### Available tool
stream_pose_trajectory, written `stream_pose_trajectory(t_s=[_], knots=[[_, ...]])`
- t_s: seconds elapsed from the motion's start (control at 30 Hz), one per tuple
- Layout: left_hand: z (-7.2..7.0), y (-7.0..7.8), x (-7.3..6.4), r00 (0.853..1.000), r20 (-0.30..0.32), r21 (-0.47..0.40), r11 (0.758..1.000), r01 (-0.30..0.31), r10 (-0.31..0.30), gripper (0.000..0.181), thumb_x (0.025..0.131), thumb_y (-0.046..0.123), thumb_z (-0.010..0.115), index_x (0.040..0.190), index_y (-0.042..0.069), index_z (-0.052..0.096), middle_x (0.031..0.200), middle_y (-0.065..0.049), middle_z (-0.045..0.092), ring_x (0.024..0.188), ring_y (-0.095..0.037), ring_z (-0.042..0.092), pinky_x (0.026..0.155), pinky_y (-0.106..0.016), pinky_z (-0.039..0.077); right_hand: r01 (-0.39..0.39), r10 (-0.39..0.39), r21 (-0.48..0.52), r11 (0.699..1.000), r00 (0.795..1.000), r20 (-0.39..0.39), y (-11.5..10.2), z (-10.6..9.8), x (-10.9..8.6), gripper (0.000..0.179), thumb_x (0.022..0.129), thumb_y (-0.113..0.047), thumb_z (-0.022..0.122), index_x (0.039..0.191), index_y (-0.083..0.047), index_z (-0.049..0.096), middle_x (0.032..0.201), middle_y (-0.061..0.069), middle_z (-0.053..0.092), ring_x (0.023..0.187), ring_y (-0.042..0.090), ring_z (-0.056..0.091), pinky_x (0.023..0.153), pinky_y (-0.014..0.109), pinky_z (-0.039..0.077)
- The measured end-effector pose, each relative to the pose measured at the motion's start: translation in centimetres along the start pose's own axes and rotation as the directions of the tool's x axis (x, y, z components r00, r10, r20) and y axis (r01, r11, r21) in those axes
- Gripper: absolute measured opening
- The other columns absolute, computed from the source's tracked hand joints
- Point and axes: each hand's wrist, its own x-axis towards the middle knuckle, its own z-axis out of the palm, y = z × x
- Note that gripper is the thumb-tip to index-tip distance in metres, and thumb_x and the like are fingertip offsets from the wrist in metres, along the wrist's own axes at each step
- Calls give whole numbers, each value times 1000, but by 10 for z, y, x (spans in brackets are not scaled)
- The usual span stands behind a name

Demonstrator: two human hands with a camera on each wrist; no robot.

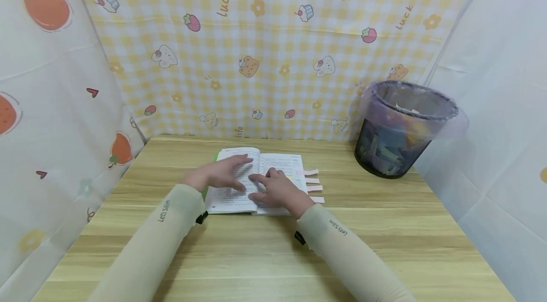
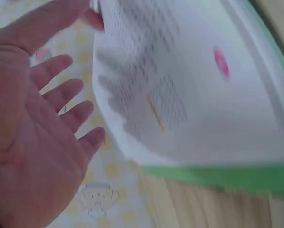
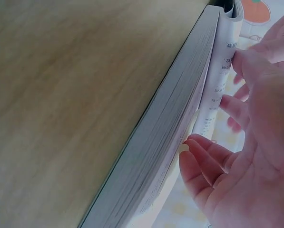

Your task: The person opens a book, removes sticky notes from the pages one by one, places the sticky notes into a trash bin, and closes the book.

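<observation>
An open book (image 1: 239,207) with printed white pages and a green cover lies on the table. My left hand (image 1: 220,174) is over the left page with its fingers spread; in the left wrist view, that hand (image 2: 42,123) casts a shadow on the page (image 2: 194,104). Near the spine, my right hand (image 1: 278,190) touches the pages with thumb and forefinger extended. The right wrist view has this hand (image 3: 256,133) beside the thick page block (image 3: 165,114), its other fingers loosely bent. Several pale pink tabs (image 1: 314,188) stick out from the right page edge.
A dark bin (image 1: 386,150) with a translucent purple liner stands at the table's back right. The wood-grain table (image 1: 256,264) meets a yellow checked curtain (image 1: 273,98) behind, with white cloth hanging on both sides.
</observation>
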Motion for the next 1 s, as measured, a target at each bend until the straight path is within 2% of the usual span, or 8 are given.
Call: stream_pose_trajectory(t_s=[0.17, 0.4, 0.53, 0.67, 0.73, 0.8, 0.9, 1.0], knots=[[10, 2, 13, 996, 92, 28, 1000, -11, 8, 112, 87, 32, 95, 175, 10, 28, 184, -20, 14, 171, -45, 13, 138, -63, 16, 2, -2, -29, 1000, 1000, -7, 1, 3, 2, 66, 106, -63, 63, 165, -37, 50, 142, 14, 58, 124, 28, 54, 105, 47, 57], [15, -1, 19, 982, 160, 53, 995, 90, -97, 123, 84, 46, 95, 178, 22, 19, 187, -9, 9, 173, -39, 8, 137, -66, 16, 22, -22, -50, 999, 1000, -2, 2, 2, 1, 65, 107, -60, 63, 166, -36, 50, 137, 13, 58, 117, 25, 52, 100, 44, 57], [15, 3, 20, 976, 165, 74, 989, 131, -142, 123, 82, 56, 94, 178, 28, 21, 187, -7, 9, 173, -38, 6, 136, -70, 16, 35, -35, -17, 999, 999, -14, 4, 0, 0, 65, 107, -59, 64, 165, -35, 51, 134, 13, 60, 114, 25, 53, 99, 45, 56], [13, 10, 17, 975, 161, 78, 986, 145, -156, 122, 83, 56, 94, 177, 27, 23, 187, -8, 10, 174, -37, 5, 136, -70, 15, 49, -49, 15, 999, 999, -23, 7, 0, -1, 65, 107, -58, 64, 166, -33, 51, 133, 14, 61, 113, 25, 54, 101, 47, 56], [12, 12, 16, 973, 161, 76, 985, 153, -163, 121, 83, 54, 94, 177, 26, 24, 187, -8, 9, 174, -37, 5, 136, -70, 15, 56, -55, 39, 998, 998, -19, 9, -1, -1, 65, 109, -57, 62, 167, -31, 50, 138, 15, 61, 118, 28, 56, 105, 50, 56], [12, 13, 15, 971, 163, 74, 984, 163, -173, 120, 83, 51, 95, 177, 26, 24, 187, -8, 9, 174, -36, 5, 136, -69, 15, 61, -60, 87, 994, 998, -16, 12, -2, -2, 62, 111, -54, 58, 166, -26, 51, 146, 17, 62, 133, 33, 57, 115, 54, 53], [14, 14, 14, 967, 169, 76, 981, 180, -191, 120, 83, 50, 95, 177, 28, 24, 187, -7, 8, 174, -36, 5, 137, -69, 14, 67, -63, 162, 984, 998, -28, 19, -5, -4, 53, 114, -41, 56, 160, -16, 58, 152, 17, 63, 146, 38, 55, 124, 56, 47], [15, 15, 15, 964, 170, 73, 978, 194, -204, 121, 81, 51, 96, 177, 30, 24, 187, -6, 7, 174, -35, 5, 137, -68, 13, 52, -41, 159, 986, 996, -73, 29, -6, -6, 45, 110, -30, 62, 150, -9, 64, 146, 17, 66, 141, 38, 58, 123, 54, 48]])
